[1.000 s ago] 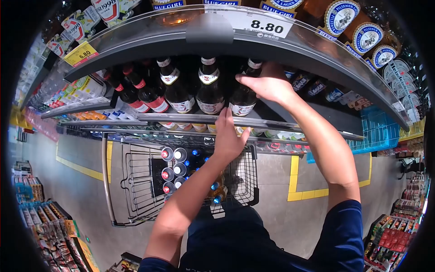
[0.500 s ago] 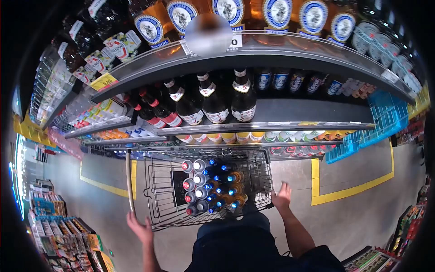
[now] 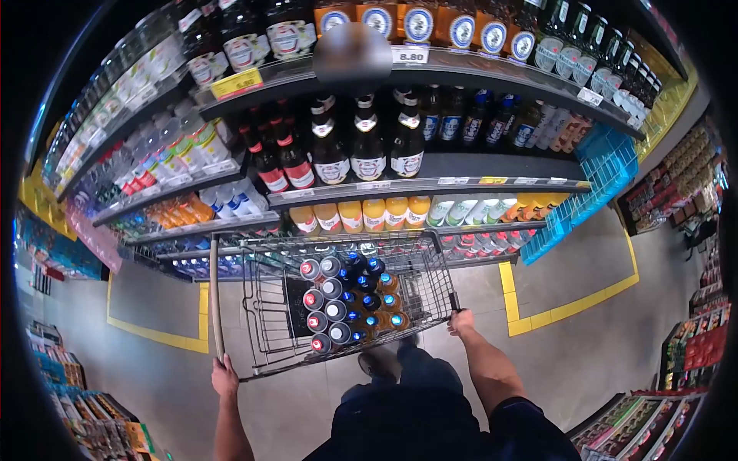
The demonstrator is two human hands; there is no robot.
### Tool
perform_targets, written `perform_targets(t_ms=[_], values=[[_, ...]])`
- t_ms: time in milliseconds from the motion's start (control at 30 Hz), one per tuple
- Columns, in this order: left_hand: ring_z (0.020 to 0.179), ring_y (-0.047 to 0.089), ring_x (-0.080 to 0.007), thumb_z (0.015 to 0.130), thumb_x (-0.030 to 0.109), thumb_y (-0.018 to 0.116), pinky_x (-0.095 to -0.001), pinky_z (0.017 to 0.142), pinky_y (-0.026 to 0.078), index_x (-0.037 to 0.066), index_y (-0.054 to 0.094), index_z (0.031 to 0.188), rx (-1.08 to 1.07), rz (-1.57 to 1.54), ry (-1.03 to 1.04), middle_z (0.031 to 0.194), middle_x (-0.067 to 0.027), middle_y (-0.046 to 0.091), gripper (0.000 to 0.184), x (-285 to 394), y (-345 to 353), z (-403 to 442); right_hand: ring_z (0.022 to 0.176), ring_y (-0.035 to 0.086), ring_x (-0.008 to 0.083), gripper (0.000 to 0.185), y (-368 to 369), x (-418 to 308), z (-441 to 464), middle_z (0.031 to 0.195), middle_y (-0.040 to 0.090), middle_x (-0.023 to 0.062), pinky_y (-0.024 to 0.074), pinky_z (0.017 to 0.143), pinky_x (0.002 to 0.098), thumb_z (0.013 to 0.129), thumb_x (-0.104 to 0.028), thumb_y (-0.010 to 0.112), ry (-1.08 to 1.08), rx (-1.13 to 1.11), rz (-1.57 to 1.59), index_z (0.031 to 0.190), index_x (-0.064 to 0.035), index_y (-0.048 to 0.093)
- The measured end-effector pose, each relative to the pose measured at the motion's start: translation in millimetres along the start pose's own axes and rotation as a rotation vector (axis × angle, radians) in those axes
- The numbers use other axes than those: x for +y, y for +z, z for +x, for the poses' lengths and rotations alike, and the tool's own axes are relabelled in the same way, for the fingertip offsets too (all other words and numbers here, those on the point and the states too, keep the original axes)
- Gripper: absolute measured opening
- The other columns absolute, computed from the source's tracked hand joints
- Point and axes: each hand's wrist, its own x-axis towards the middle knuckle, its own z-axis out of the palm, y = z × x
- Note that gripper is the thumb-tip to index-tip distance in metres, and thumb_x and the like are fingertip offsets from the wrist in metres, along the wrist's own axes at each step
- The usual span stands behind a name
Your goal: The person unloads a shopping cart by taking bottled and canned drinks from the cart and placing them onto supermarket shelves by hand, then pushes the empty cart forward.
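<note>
Two ends of the black wire shopping cart [image 3: 295,309] are gripped: left hand [image 3: 225,376] on its pale rod handle [image 3: 216,292], right hand [image 3: 461,321] on its dark corner [image 3: 453,301]. It stands beside grey drink shelves [image 3: 500,165]

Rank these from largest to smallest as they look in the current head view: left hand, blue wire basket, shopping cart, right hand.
1. Shopping cart
2. Blue wire basket
3. Left hand and right hand: they look about alike, so I leave them unranked.
</note>
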Motion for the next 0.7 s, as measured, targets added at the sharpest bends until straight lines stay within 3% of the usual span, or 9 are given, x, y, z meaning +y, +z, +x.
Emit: perform_targets(t_ms=[333, 400, 433, 467, 567, 700], values=[[0.084, 0.065, -0.0467, 0.101, 0.053, 0.042, -0.0554, 0.074, 0.049, 0.005, 0.055, 0.097, -0.074, 0.031, -0.041, 0.085, -0.0224, 0.069, 0.050, 12, -11, -22, 0.054, 0.069, 0.0270, 0.032, -21, 4, 6, 0.065, 0.068, 0.0164, 0.0575, 0.044, 0.0398, 0.097, -0.021, 0.059, 0.115, -0.041, -0.060, 0.079, 0.0052, 0.064], [0.087, 0.065, -0.0470, 0.101, 0.053, 0.042, -0.0555, 0.075, 0.049, 0.005, 0.054, 0.098, -0.074, 0.045, -0.079, 0.088, -0.0232, 0.069, 0.050, 8, -8, -29, 0.060, 0.070, 0.0304, 0.031, -25, 10, 5, 0.075, 0.070, 0.0199, 0.0594, 0.050, 0.0454, 0.099, -0.023, 0.055, 0.051, -0.044, -0.086, 0.092, 0.0062, 0.062], [0.087, 0.065, -0.0470, 0.101, 0.053, 0.042, -0.0555, 0.075, 0.049, 0.005, 0.054, 0.098, -0.083, 0.061, -0.068, 0.088, -0.0232, 0.069, 0.050, 0, -4, -30, 0.061, 0.071, 0.0268, 0.036, -27, 15, 7, 0.073, 0.071, 0.0179, 0.0594, 0.051, 0.0418, 0.098, -0.025, 0.055, 0.009, -0.042, -0.167, 0.080, 0.0049, 0.065], [0.089, 0.064, -0.0475, 0.102, 0.053, 0.041, -0.0558, 0.076, 0.049, 0.005, 0.054, 0.100, -0.077, 0.055, -0.062, 0.091, -0.0236, 0.068, 0.049, -6, -1, -30, 0.061, 0.071, 0.0268, 0.036, -30, 21, 7, 0.073, 0.071, 0.0179, 0.0594, 0.051, 0.0418, 0.098, -0.025, 0.055, 0.023, -0.042, -0.161, 0.080, 0.0049, 0.065], [0.092, 0.062, -0.0483, 0.102, 0.052, 0.040, -0.0562, 0.078, 0.048, 0.005, 0.053, 0.106, -0.067, 0.073, -0.063, 0.095, -0.0242, 0.067, 0.048, -6, 7, -22, 0.054, 0.069, 0.0188, 0.045, -42, 23, -15, 0.060, 0.068, 0.0122, 0.0588, 0.056, 0.0339, 0.096, -0.025, 0.055, -0.282, -0.044, -0.528, 0.059, -0.0004, 0.067], [0.100, 0.060, -0.0483, 0.103, 0.049, 0.039, -0.0564, 0.082, 0.046, 0.004, 0.051, 0.113, -0.141, 0.143, -0.095, 0.105, -0.0251, 0.066, 0.047, -24, -1, -14, 0.056, 0.069, 0.0213, 0.041, -43, 57, -37, 0.062, 0.069, 0.0125, 0.0588, 0.067, 0.0367, 0.092, -0.031, 0.063, -0.106, -0.079, -0.412, 0.062, -0.0033, 0.068]])
